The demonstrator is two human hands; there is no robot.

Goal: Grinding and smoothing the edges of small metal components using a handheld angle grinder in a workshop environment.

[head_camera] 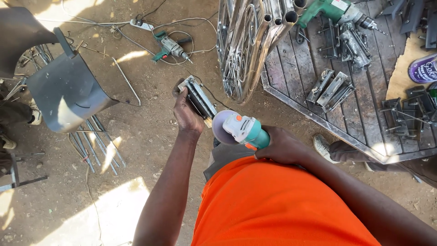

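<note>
Above the orange shirt, at the centre of the view, the left hand was closed around a small metal bracket, holding it up over the dirt ground. Just at its three o'clock, the right hand was wrapped tight around a teal angle grinder, disc close beside the bracket. An electric drill lay at eleven o'clock, more metal brackets on a wooden platform at two o'clock.
</note>
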